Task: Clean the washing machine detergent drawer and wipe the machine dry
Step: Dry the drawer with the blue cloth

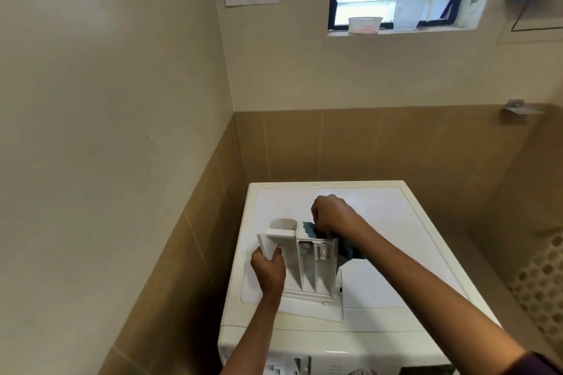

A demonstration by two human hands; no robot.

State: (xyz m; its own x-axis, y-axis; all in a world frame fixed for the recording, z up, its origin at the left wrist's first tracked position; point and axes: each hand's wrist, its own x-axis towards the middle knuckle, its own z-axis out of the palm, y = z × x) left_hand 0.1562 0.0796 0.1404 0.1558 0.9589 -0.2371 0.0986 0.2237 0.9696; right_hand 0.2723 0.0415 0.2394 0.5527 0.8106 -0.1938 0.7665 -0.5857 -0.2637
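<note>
Currently my left hand (268, 268) grips the white plastic detergent drawer (307, 278), my right hand (332, 216) pinches a teal cloth (350, 251) wiping its rear; front compartments apparently next.

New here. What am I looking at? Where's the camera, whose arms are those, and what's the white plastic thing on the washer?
There is no robot here. A person wears one wide-angle camera on the head, so the single view looks forward and down along their own bare arms. In front of them stands a white washing machine. The white plastic thing is its detergent drawer, pulled out and lying on the machine's top, its compartments facing up. The left hand grips the drawer's left side. The right hand holds a teal cloth at the drawer's far end; part of the cloth hangs over the drawer's right side. On the window ledge above stand a tub and a jug.
</note>
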